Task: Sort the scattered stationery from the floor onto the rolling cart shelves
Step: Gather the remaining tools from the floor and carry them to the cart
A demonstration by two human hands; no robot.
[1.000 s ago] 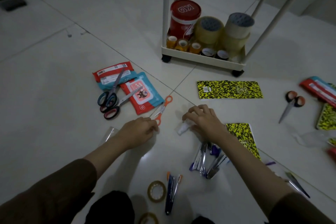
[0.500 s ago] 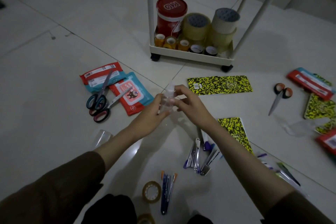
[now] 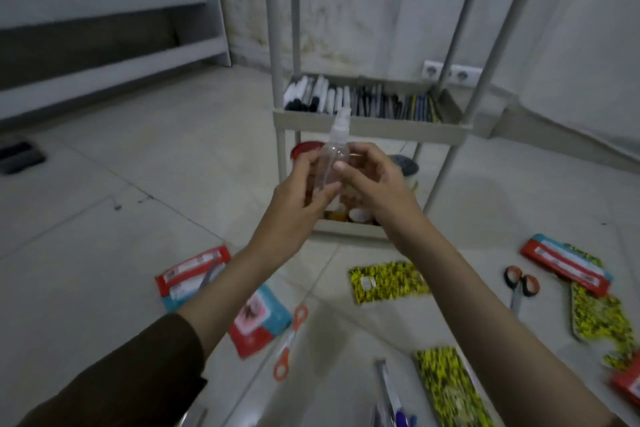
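Our left hand (image 3: pixel 298 191) and right hand (image 3: pixel 372 180), which a second ago reached among floor items, now curl their fingers around a clear spray bottle (image 3: pixel 331 158), raised upright before the rolling cart (image 3: pixel 367 128); shelving it seems imminent.

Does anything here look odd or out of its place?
A clear spray bottle, held by both hands, is not stationery like the pens in the cart's middle shelf. Scissors and packets lie scattered on the floor.
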